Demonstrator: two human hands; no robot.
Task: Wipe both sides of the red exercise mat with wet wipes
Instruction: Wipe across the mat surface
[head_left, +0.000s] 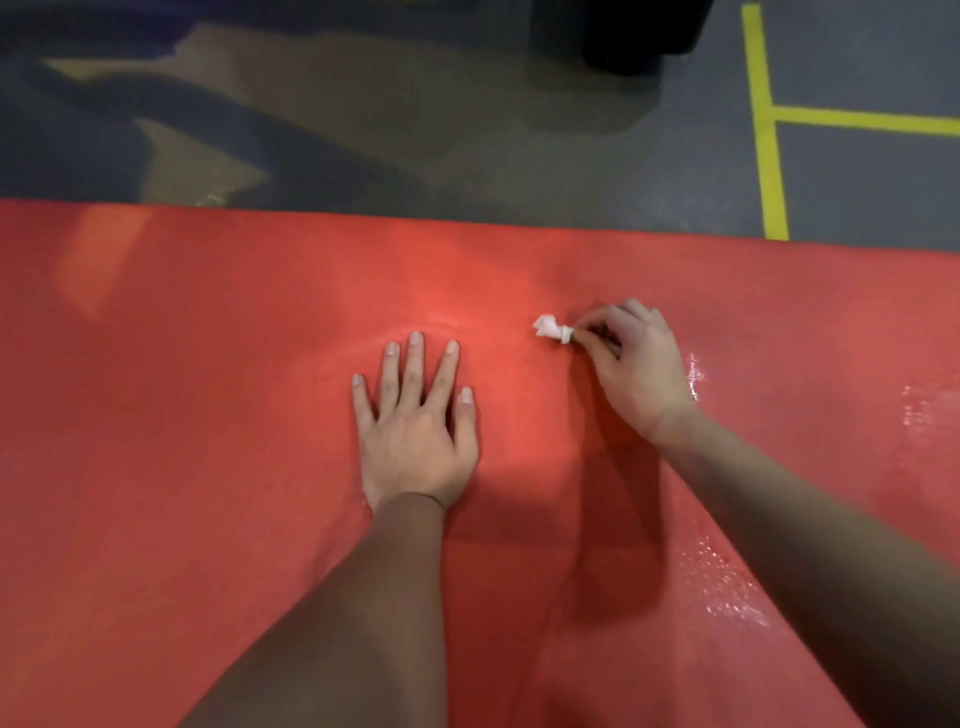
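Red foam exercise mat (208, 415) fills the view, long axis running left to right across the person's front, far edge on the grey floor (519, 171). The left hand (415, 431) lies flat on it, fingers straight and spread, pinning it. Just right of it is a small crumpled white wet wipe (551, 328), pinched in the curled fingertips of the right hand (634, 364). Wet shine (727, 587) shows only further right (the dull left stretch is likely unwiped), so the next sweep probably goes leftward, with the left hand in its path.
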